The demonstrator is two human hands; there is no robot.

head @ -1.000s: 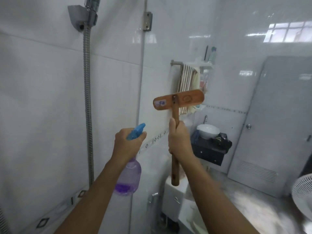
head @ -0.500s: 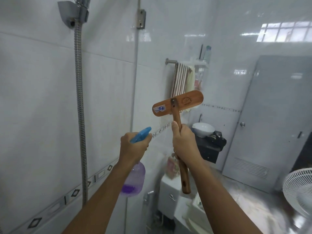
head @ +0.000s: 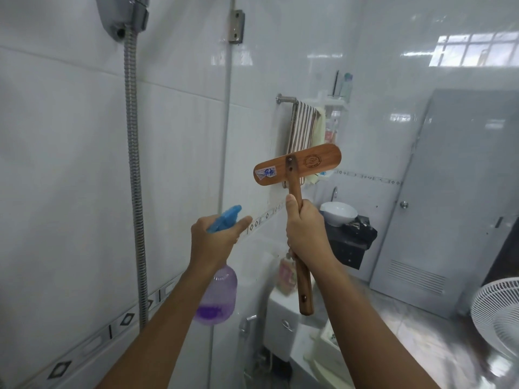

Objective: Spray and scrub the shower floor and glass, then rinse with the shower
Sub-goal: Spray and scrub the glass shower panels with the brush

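Note:
My left hand [head: 214, 241] grips a spray bottle [head: 217, 294] with a clear purple body and a blue trigger head, its nozzle aimed at the shower glass [head: 393, 136] in front of me. My right hand [head: 304, 234] holds the wooden handle of a scrubbing brush [head: 297, 165], upright, with its flat wooden head tilted and facing the glass at chest height. The shower hose [head: 133, 178] hangs down the tiled wall on the left from its chrome holder [head: 123, 16]. The shower floor is out of view.
The glass edge with a metal hinge [head: 236, 25] runs down the middle. Through the glass I see a striped towel [head: 304, 127] on a rail, a toilet tank [head: 280, 324], a white basin [head: 338, 213], a grey door [head: 455, 206] and a white fan [head: 497, 313].
Both hands have shifted a little lower and nearer the glass. The brush head has tilted more, right end up. My view has drifted so the shower holder sits further right.

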